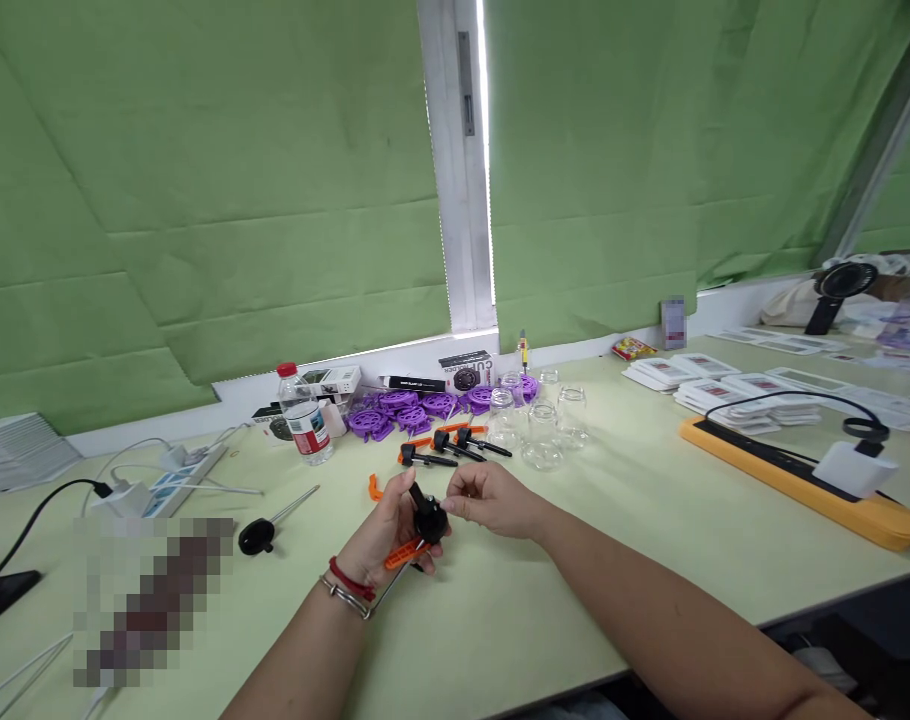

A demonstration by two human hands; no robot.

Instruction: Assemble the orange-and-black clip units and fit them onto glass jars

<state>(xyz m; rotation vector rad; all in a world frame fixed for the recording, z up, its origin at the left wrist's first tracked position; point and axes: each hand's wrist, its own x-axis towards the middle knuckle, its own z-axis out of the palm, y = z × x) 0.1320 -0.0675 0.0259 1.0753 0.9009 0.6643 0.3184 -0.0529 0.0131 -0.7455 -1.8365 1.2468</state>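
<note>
My left hand [395, 530] is closed around a black plastic part [429, 522] with an upright stub. An orange toothed strip [406, 554] and a thin metal rod [392, 590] stick out below it, in the same grip. My right hand [492, 500] pinches at the black part's right edge; whatever is between its fingertips is too small to make out. Just beyond the hands lie several black crank-like handles [429, 457] and orange pieces [375, 488]. A round black piece with a metal shaft [256, 537] rests to the left.
Behind are purple plastic parts [399, 408], clear glass jars [543, 440], a water bottle [305, 420] and small boxes [466, 371]. A power strip [189, 480] with cables lies left. On the right are stacked white cards [717, 400] and a yellow-orange case [800, 485].
</note>
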